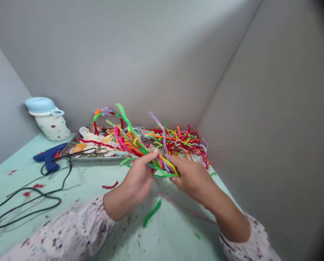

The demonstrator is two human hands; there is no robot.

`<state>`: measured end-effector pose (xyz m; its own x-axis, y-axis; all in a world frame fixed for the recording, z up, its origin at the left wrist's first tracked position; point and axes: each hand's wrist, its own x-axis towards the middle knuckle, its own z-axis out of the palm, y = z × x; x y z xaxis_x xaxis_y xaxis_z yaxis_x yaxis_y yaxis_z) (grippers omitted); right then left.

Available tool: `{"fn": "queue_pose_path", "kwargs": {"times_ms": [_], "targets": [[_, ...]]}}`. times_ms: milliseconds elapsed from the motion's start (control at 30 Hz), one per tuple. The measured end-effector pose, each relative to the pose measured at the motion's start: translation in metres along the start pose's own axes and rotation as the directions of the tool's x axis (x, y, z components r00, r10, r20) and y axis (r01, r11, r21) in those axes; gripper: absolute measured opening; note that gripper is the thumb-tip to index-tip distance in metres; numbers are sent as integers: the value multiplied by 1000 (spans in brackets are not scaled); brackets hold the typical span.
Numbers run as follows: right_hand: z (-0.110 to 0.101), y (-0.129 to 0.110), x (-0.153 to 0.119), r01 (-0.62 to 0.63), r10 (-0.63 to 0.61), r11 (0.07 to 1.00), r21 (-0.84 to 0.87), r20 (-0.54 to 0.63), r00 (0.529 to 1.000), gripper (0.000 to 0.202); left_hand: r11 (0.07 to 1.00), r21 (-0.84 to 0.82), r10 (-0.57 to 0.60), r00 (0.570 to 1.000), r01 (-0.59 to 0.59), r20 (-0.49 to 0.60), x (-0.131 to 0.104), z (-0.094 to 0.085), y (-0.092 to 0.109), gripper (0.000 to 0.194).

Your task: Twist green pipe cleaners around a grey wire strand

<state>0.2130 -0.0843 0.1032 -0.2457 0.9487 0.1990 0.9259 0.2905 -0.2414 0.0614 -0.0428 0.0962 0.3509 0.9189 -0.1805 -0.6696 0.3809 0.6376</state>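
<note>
A bundle of colourful pipe cleaners (pixel 135 143) is held up above the table between both hands. My left hand (pixel 138 175) is closed around it, the thumb lying on top. My right hand (pixel 190 175) pinches the bundle's near right end, where yellow and green stems show between the fingers. A purple stem sticks up beside the right fingertips. Behind the hands spreads a large loose pile of pipe cleaners (pixel 183 139). A green piece (pixel 152 214) and a short red piece (pixel 110 185) lie on the table near my left wrist.
A metal tray (pixel 96 159) of shells stands at the back, with a flower-topped pipe cleaner headband (pixel 106 111) at it. Left of it lie a blue glue gun (pixel 50 156) and its looping black cord (pixel 28 190). A lidded cup (pixel 52 125) stands by the grey walls.
</note>
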Motion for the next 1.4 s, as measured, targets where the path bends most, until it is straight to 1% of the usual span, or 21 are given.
{"fn": "queue_pose_path", "kwargs": {"times_ms": [100, 133, 200, 300, 367, 433, 567, 667, 733, 800, 867, 933, 1000, 1067, 1100, 1167, 1233, 1267, 1300, 1367, 1400], "targets": [[-12, 22, 2, -24, 10, 983, -180, -75, 997, 42, 998, 57, -20, 999, 17, 50, 17, 1, -11, 13], [-14, 30, 3, -45, 21, 974, -220, -112, 994, 39, 997, 69, -36, 997, 31, 72, 24, 1, -15, 15], [-16, 44, 6, -77, 37, 959, -273, -149, 988, 35, 996, 55, -80, 994, 76, 70, 40, 4, -23, 17], [-13, 64, 11, -113, 60, 935, -337, -165, 984, 33, 995, -10, -102, 992, 103, 77, 63, 9, -36, 13], [-7, 76, 15, -120, 71, 924, -363, -145, 987, 32, 993, -54, -101, 994, 103, 35, 76, 9, -43, 7], [2, 87, 19, -124, 91, 918, -378, -105, 990, 33, 993, -45, -108, 994, 109, 18, 84, 7, -47, 5], [27, 102, 25, -127, 120, 905, -407, -42, 992, 40, 980, 73, -178, 979, 186, -100, 85, -6, -46, 12], [43, 107, 27, -178, 200, 893, -414, 10, 980, 51, 982, 105, -149, 984, 158, -94, 77, -17, -39, 11], [46, 109, 27, -186, 211, 912, -366, 29, 977, 57, 972, 154, -165, 982, 178, -93, 71, -24, -33, 9], [40, 111, 26, -189, 206, 940, -283, 32, 978, 65, 964, 209, -139, 983, 161, -117, 65, -30, -27, 11], [29, 111, 25, -193, 197, 961, -200, 3, 980, 72, 947, 272, -148, 984, 171, -103, 59, -36, -22, 11], [16, 110, 23, -178, 172, 975, -136, -56, 984, 71, 934, 322, -141, 988, 152, -56, 53, -39, -18, 11], [4, 106, 21, -136, 126, 986, -94, -109, 986, 57, 927, 347, -151, 989, 140, 3, 48, -42, -16, 14], [-6, 98, 18, -101, 87, 992, -73, -176, 981, 36, 924, 365, -133, 991, 118, 18, 46, -42, -15, 18], [-11, 93, 17, -109, 89, 991, -73, -230, 969, 34, 922, 373, -113, 994, 102, 7, 45, -42, -15, 19], [-19, 80, 13, -161, 120, 984, -77, -380, 917, 34, 915, 396, -75, 997, 76, -18, 43, -43, -15, 20], [-27, 64, 8, -84, 76, 996, -1, -422, 904, 30, 898, 436, -55, 998, 58, -20, 38, -45, -15, 21], [-30, 55, 5, -57, 80, 996, 66, -416, 906, 29, 884, 466, -42, 999, 45, -17, 34, -46, -15, 23], [-32, 46, 3, -32, 79, 990, 135, -362, 929, 27, 865, 501, -4, 999, 20, -33, 29, -48, -14, 25], [-34, 30, 0, 27, 30, 965, 260, -212, 977, 27, 818, 571, 158, 982, -70, -106, 16, -51, -12, 31], [-33, 23, -1, 42, -7, 944, 327, -109, 994, 30, 818, 562, 244, 958, -119, -152, 10, -52, -10, 37]]}}
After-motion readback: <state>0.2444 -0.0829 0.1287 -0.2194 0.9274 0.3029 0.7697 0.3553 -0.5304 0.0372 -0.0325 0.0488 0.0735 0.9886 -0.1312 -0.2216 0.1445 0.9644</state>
